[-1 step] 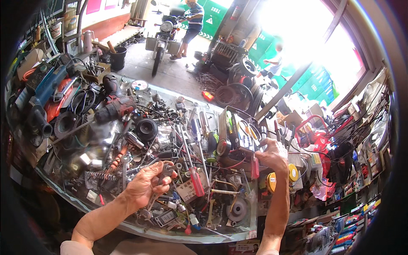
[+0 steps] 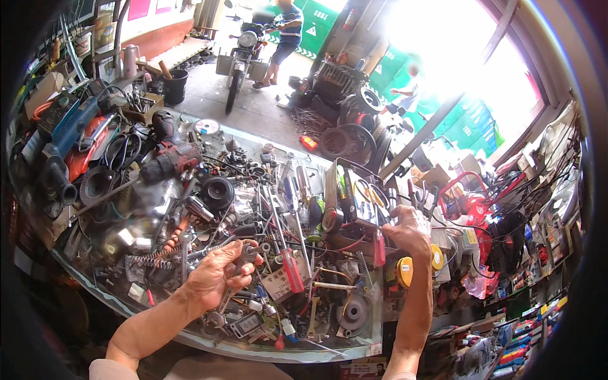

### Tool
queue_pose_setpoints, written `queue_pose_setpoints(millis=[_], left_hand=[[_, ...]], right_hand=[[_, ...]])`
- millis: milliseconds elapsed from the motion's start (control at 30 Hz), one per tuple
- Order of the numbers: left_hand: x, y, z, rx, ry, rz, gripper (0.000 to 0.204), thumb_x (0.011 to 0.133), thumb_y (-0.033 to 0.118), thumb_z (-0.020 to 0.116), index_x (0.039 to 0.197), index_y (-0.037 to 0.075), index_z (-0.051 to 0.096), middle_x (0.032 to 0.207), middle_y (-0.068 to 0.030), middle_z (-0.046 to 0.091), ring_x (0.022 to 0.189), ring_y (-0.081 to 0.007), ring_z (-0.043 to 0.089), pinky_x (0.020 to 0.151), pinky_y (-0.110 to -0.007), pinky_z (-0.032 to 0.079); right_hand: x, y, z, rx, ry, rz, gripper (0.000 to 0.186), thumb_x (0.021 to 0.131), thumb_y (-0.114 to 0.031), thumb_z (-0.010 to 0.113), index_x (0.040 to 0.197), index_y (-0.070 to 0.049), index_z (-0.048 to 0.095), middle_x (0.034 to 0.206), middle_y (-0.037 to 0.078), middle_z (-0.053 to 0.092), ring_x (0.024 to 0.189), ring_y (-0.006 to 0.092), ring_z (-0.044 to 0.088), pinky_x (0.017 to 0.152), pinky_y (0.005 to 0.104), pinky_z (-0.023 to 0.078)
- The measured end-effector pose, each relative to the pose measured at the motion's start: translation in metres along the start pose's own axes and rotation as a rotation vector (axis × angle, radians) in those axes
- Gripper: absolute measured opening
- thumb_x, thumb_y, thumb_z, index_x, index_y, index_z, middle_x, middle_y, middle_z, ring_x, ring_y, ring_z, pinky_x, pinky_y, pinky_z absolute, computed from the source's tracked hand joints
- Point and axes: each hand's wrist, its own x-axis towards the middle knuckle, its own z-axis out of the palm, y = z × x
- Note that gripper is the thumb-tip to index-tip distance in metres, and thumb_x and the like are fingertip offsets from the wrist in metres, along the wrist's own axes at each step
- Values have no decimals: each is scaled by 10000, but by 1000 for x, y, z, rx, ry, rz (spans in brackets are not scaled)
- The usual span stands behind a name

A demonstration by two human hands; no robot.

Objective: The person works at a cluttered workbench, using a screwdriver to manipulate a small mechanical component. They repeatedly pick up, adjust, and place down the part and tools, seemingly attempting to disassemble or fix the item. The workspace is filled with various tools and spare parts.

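My left hand (image 2: 221,275) is closed round a grey metal wrench (image 2: 244,256), its rounded end sticking up between thumb and fingers over the cluttered glass-topped bench. To the right, my right hand (image 2: 408,229) reaches to the edge of an open tool box (image 2: 339,231). Its fingers are bent downward; whatever they may grip is hidden. Just beside the fingertips hangs a red-handled screwdriver (image 2: 379,248). Between both hands another screwdriver with a red handle (image 2: 292,271) lies on the parts.
Springs, bolts and loose parts crowd the bench. A cordless drill (image 2: 171,161) and a blue power tool (image 2: 73,126) lie at left. Yellow round tins (image 2: 404,272) stand by my right forearm. Beyond the bench are a motorcycle (image 2: 244,60), a person (image 2: 289,28) and stacked wheels (image 2: 348,140).
My right hand shifts very slightly at the tool box; the left stays in place with the wrench. The people in the background move a little.
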Motion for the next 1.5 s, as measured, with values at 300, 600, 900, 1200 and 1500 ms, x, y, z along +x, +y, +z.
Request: queue_pose_setpoints(millis=[300, 600, 900, 1200, 1500], left_hand=[[3, -2, -1, 12, 19, -4, 267, 1034, 186, 443, 1180, -20, 531, 997, -172, 602, 710, -111, 508, 507, -194, 385], [2, 0, 1, 26, 13, 12, 287, 1038, 213, 435, 1182, -21, 518, 991, -172, 598, 701, -112, 528, 488, -194, 387], [3, 1, -2, 3, 13, 14, 273, 1038, 215, 436, 1183, -1, 521, 997, -172, 599, 705, -116, 541, 491, -197, 398], [5, 0, -4, 17, 22, 10, 271, 1039, 207, 431, 1187, -2, 520, 995, -172, 607, 712, -120, 550, 495, -196, 398], [5, -1, -1, 43, 13, 8, 284, 1038, 211, 437, 1189, -16, 518, 991, -172, 606, 716, -118, 550, 496, -192, 405]], right_hand=[[-22, -21, 13, -125, 198, -53, 448, 784, -393, 701, 1091, -84, 597, 952, 106, 620, 998, 302, 569, 928, 463, 366], [8, -79, 31, -166, 76, -323, 262, 773, -214, 646, 875, 27, 664, 772, 178, 677, 720, 307, 689, 666, 400, 546], [23, -70, 26, -85, 234, -277, 165, 803, -131, 619, 888, 6, 584, 693, 193, 666, 690, 334, 698, 649, 425, 561], [16, -49, -20, 124, 452, -61, 371, 814, -140, 597, 1141, 33, 617, 689, 136, 693, 623, 238, 689, 601, 350, 533], [19, -16, 24, -570, 306, -174, 279, 794, -226, 662, 1027, -74, 633, 703, 100, 674, 631, 244, 687, 563, 374, 526]])
